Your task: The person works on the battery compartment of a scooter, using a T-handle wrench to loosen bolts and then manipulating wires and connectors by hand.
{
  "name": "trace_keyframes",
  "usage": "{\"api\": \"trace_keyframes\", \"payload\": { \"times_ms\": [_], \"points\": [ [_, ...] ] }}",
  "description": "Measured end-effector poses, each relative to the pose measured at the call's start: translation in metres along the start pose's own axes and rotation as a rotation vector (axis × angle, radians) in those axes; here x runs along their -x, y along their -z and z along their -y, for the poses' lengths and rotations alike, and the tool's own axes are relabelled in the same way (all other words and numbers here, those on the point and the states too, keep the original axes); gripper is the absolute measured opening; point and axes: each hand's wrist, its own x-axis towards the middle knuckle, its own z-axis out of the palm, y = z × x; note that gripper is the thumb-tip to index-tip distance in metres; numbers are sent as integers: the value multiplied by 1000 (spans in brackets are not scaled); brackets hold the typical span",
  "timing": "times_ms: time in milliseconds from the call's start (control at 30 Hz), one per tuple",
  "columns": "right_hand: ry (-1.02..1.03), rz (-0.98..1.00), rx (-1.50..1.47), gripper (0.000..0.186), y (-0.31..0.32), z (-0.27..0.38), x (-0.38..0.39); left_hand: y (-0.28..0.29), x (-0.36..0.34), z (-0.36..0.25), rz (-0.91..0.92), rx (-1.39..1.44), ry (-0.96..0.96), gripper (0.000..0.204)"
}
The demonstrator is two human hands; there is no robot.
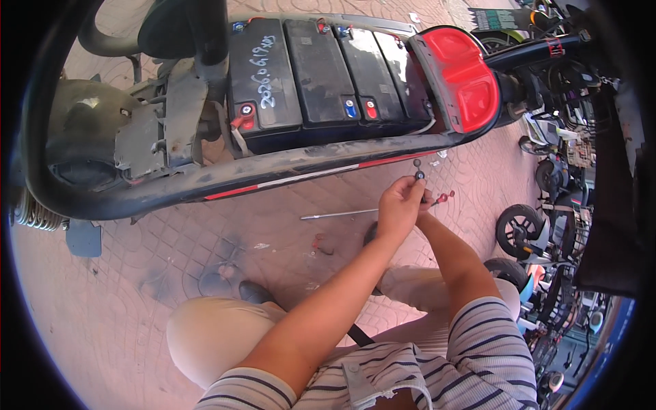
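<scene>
Head view: four dark batteries (328, 75) sit side by side in the frame of a vehicle, so the seating of them looks done. At the near left corner, a red wire end (242, 121) lies at a bolted terminal. The blue terminal (350, 108) and the red terminal (371, 109) beside it show no link between them, so the wiring looks only part done.

The left hand (402, 197) has its thumb and fingers pinched together on a small dark piece (419, 175) with round ends, outside the frame and off the batteries. The right hand (428, 199) is mostly hidden behind it; a red-tipped piece (444, 198) sticks out there, but I cannot tell how its fingers close. Neither piece is fitted yet, by the look of it.

A metal rod (338, 214) runs toward the left wrist; whether it is held cannot be told. The thick black rail (273, 166) is the edge between hands and batteries, and the red tray (468, 82) bounds the right end. Bare paving (184, 249) between rail and knees leaves room to move; above the batteries, the way in looks open.
</scene>
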Motion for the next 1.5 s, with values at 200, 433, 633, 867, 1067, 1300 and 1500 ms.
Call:
{"api": "trace_keyframes", "payload": {
  "times_ms": [200,433,633,867,1067,1300,1500],
  "points": [
    [229,-70,30,27,100,55,103,-26,7,-28,42,109,-57,16],
    [286,-504,417,31,219,136,308,-62,18,-53,36,225,-145,20],
    [369,-838,281,13,265,165,418,-77,21,-77,-36,279,-221,20],
    [556,-884,75,15,236,229,475,-67,6,-83,-90,402,-251,19],
    [669,-750,90,14,225,245,464,-67,8,-92,-79,382,-273,18],
    [699,-703,112,13,231,250,447,-62,2,-89,-79,374,-299,18],
    [694,-682,146,13,237,264,443,-61,-2,-86,-127,336,-320,20]
  ]
}}
